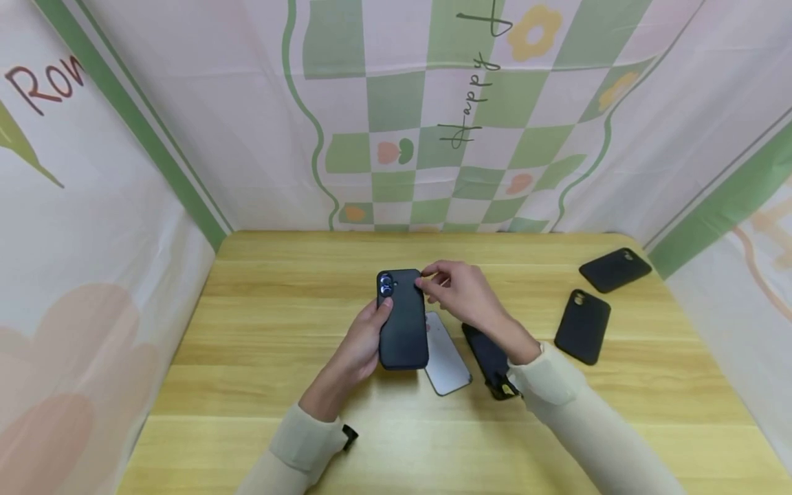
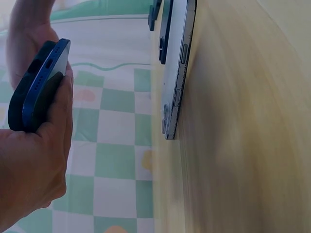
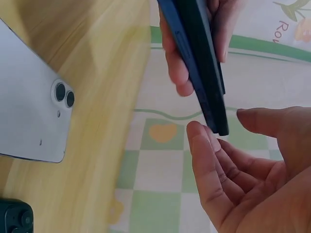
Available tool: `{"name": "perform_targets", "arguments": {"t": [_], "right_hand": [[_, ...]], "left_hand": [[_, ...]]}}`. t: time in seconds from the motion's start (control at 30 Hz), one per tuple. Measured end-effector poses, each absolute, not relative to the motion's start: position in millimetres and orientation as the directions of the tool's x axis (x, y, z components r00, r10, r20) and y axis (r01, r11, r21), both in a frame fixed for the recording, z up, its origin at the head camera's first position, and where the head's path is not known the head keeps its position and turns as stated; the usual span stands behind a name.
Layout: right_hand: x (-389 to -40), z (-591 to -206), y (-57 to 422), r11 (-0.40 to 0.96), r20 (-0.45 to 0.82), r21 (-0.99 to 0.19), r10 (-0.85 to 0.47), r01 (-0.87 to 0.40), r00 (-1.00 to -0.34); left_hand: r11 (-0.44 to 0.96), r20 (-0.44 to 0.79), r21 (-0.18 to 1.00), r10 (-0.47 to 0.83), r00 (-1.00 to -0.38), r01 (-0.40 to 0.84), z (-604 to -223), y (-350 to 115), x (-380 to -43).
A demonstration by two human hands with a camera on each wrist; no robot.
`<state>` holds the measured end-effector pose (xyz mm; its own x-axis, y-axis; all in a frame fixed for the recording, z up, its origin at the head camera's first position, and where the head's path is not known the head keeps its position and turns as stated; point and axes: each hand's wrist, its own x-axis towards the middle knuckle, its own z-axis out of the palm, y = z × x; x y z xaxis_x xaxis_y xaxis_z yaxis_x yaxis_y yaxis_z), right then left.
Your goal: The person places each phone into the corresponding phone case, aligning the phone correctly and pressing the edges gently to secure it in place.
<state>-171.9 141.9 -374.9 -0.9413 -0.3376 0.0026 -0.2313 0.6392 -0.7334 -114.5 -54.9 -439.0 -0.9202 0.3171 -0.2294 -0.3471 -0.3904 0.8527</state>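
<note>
My left hand (image 1: 361,340) grips a dark blue phone (image 3: 187,53) with a black phone case (image 1: 402,326) over its back. Thumb on the case back, fingers underneath, it holds both above the table. Along the side and bottom, the phone's blue edge shows beside the case. My right hand (image 1: 463,292) is at the upper right corner of the case. In the right wrist view its loosely bent fingers and thumb stand either side of that corner, the thumb apart from it. A white phone (image 1: 447,357) lies back up on the table, just right of the held phone.
Under my right wrist lies another dark phone (image 1: 485,354), partly hidden by the sleeve. Two black phone cases (image 1: 584,326) lie toward the right edge of the wooden table (image 1: 278,330). Printed cloth (image 1: 396,103) hangs along the back and both sides.
</note>
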Motion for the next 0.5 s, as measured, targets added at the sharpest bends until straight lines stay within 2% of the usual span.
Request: {"name": "perform_targets", "arguments": {"t": [0.27, 0.5], "right_hand": [[-182, -378, 142, 0.55, -0.074, -0.824, -0.344, -0.137, -0.936], [-187, -383, 142, 0.51, -0.106, -0.854, -0.357, -0.099, -0.928]], "left_hand": [[-0.366, -0.222, 0.861, 0.354, -0.909, -0.353, -439, -53, -112], [-0.364, -0.199, 0.865, 0.384, -0.901, -0.346, -437, -52, -111]]}}
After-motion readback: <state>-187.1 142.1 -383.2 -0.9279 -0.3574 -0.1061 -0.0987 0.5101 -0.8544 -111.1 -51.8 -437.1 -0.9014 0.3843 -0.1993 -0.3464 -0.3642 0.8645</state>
